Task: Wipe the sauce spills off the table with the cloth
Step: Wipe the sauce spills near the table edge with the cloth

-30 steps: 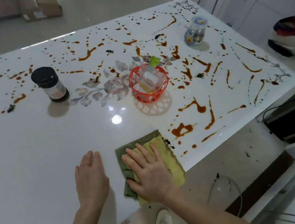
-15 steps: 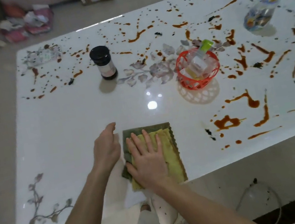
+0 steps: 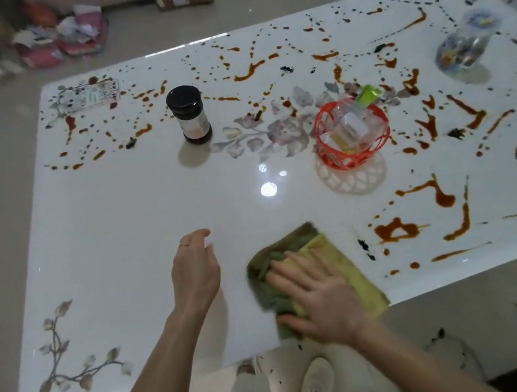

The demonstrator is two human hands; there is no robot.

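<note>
A folded green and yellow cloth (image 3: 338, 251) lies at the near edge of the white table (image 3: 138, 222). My right hand (image 3: 318, 295) presses flat on it with spread fingers. My left hand (image 3: 196, 271) rests on the bare table left of the cloth, fingers loosely bent, holding nothing. Brown sauce spills (image 3: 392, 229) begin just right of the cloth. More sauce streaks (image 3: 249, 69) and dots cover the right and far parts of the table.
A dark jar (image 3: 189, 115) stands at the far middle. An orange basket (image 3: 351, 137) with packets sits right of centre, and a clear container (image 3: 461, 49) at the far right. A patterned card (image 3: 90, 95) lies at the far left corner. My shoe (image 3: 315, 381) shows below the table's edge.
The cloth under my right hand has slid to the right, toward the sauce spills. My left hand has parted from the cloth and lies further left of it. The camera view shifted left.
</note>
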